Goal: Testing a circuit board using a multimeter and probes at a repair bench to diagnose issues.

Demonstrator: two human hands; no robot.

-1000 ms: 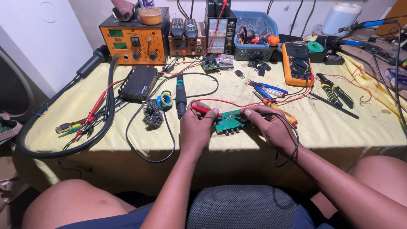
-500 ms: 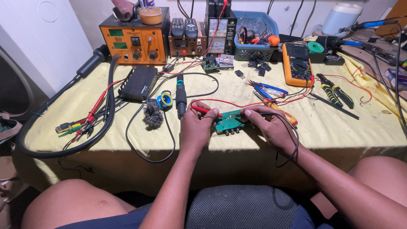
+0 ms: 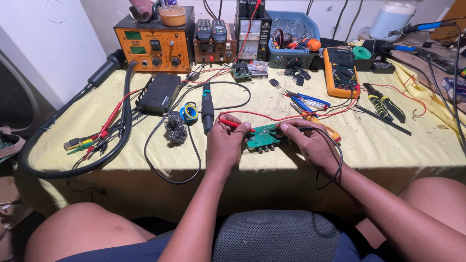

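Orange soldering station [image 3: 154, 44] at the worktop's [image 3: 398, 145] far left corner. Blue basket [image 3: 291, 41] of small parts at far edge, centre. Orange multimeter [image 3: 341, 72] right of the basket, just beside it. Black box [image 3: 159, 92] lies in front of the station. Steel wool pad [image 3: 175, 129] and solder reel [image 3: 189, 113] sit left of centre. Green-handled pliers [image 3: 384, 101] toward the right edge. Thick black hose [image 3: 73, 167] loops along the left edge.

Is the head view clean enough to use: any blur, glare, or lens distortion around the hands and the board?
Head view: evenly lit and sharp at centre; the green circuit board, left hand and right hand read clearly, with no motion blur. Wide-angle bending curves the table edge and stretches the corners. Soft shadows only; no glare on the yellow multimeter.
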